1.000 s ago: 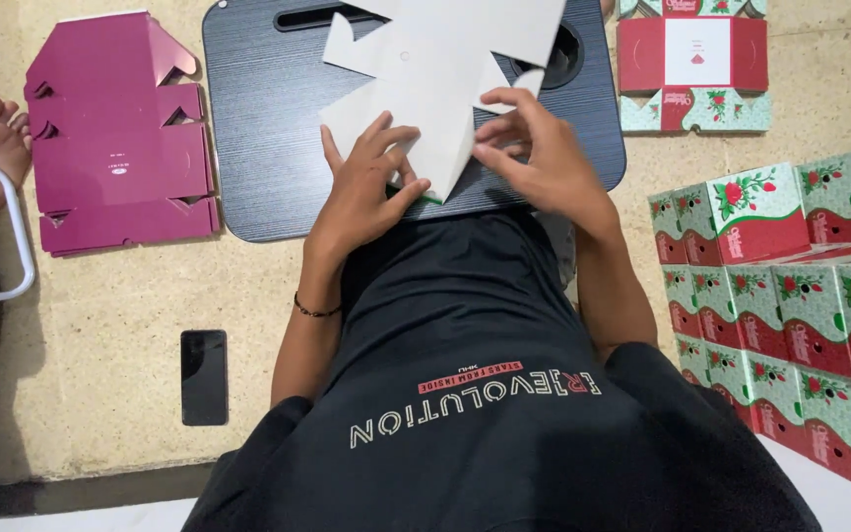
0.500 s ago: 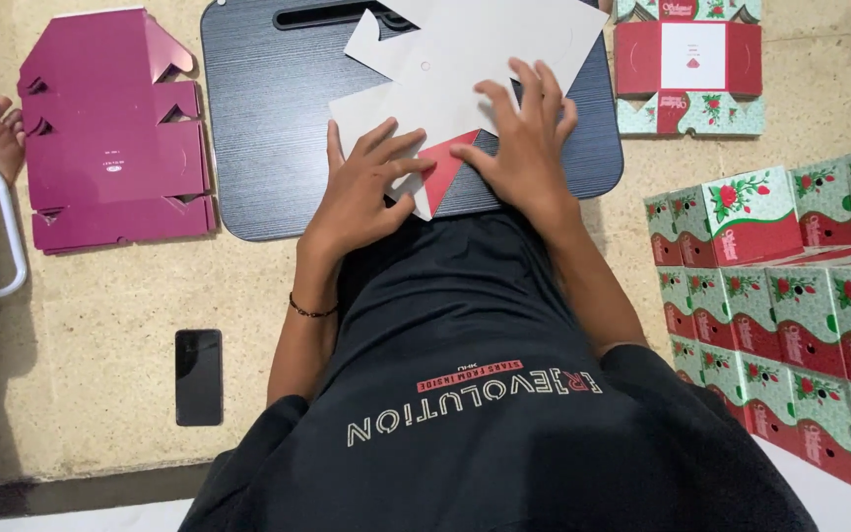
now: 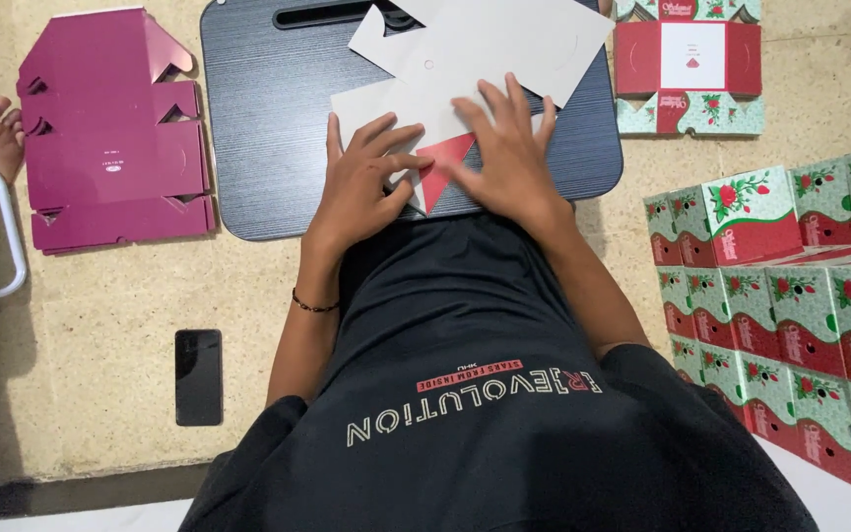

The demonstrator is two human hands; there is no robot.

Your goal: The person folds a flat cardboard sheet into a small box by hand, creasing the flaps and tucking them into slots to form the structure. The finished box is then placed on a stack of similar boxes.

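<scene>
Hands flat on white card blank point(image 3: 465, 59); L hand point(image 3: 361, 187); R hand point(image 3: 509, 158); dark tray point(image 3: 268, 148) under.

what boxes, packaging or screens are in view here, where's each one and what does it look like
Flat white card blank: on the dark lap tray, under both hands, one red flap showing.
Flat magenta box blanks: floor, left of the tray, stacked.
Unfolded red, white and green floral box blank: floor, right of the tray.
Folded floral boxes: stacked in rows at far right.
Black phone: floor at lower left, screen dark.
</scene>
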